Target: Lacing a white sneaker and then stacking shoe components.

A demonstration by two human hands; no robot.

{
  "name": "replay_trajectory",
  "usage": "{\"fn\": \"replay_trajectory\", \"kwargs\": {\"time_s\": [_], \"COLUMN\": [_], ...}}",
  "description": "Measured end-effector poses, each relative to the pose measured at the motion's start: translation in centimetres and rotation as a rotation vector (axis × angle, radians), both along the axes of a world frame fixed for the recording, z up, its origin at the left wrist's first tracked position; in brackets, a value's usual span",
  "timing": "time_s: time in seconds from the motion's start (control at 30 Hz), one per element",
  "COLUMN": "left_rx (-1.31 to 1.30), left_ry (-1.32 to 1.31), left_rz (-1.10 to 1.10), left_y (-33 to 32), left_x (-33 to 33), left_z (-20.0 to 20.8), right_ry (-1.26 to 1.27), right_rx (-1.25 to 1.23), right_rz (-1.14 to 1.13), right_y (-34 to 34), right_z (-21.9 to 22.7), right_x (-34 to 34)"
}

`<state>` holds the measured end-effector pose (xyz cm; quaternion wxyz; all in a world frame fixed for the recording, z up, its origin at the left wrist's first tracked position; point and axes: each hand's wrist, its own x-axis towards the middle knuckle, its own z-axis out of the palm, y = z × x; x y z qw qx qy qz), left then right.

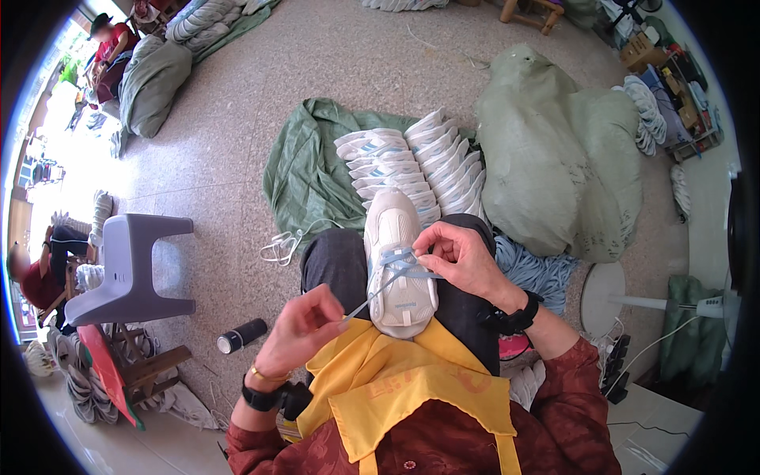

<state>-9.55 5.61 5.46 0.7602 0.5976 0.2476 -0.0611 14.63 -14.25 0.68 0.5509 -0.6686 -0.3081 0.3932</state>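
Thin blue lace [403,270], rounded white shoe [392,224]

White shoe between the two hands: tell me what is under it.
Yellow apron shows at the near end of the white shoe, with dark trouser legs on either side. The shoe covers whatever lies directly beneath it, so that cannot be seen.

left hand [313,321] slightly blurred, end of the lace [370,298] not visible in its grip, content of the sack [546,158] hidden, stool [532,16] cut by upper edge, pink thing [513,346] partly covered
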Motion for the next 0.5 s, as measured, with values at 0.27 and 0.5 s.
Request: {"fn": "replay_trajectory", "kwargs": {"time_s": [0.27, 0.5], "left_rx": [0.051, 0.197], "left_ry": [-0.060, 0.027], "left_rz": [0.007, -0.096], "left_y": [-0.5, -1.8], "left_x": [-2.6, -1.6], "left_z": [-1.2, -2.3], "right_ry": [-0.274, -0.507], "right_rx": [-0.015, 0.017], "right_rz": [0.060, 0.077], "right_y": [-0.4, 0.3], "right_z": [0.5, 0.4], "right_x": [-0.4, -0.6]}}
